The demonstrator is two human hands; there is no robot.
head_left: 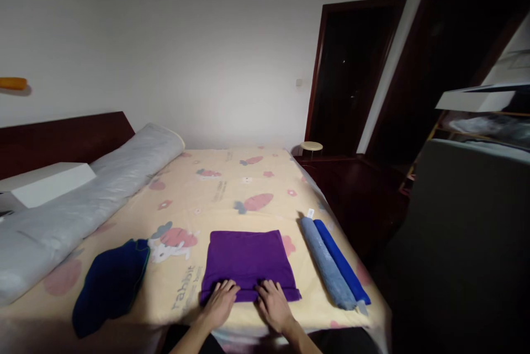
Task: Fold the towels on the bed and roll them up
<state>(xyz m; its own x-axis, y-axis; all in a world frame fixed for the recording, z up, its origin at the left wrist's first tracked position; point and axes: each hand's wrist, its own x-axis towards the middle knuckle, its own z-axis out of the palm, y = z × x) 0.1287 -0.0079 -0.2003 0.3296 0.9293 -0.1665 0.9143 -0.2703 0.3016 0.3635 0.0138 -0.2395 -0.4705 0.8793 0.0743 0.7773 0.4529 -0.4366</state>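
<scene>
A purple cloth [250, 257] lies flat on the bed, with its near edge turned over into a narrow roll. My left hand [222, 301] rests on the left part of that rolled edge, its fingers curled over the fabric. On the right part of the same edge, my right hand [273, 301] has its fingers bent over the roll. To the right lie a rolled grey-blue cloth [329, 265] and a rolled bright blue cloth [342, 263], side by side. A dark blue cloth [111, 285] is spread loosely at the left.
The bed [232, 188] has a yellow sheet with carrot and rabbit prints. A long grey bundle [103, 188] and a white box [52, 183] are along its left side. A stool [311, 146] stands beyond the far right corner, and a dark covered object [467, 232] is at the right.
</scene>
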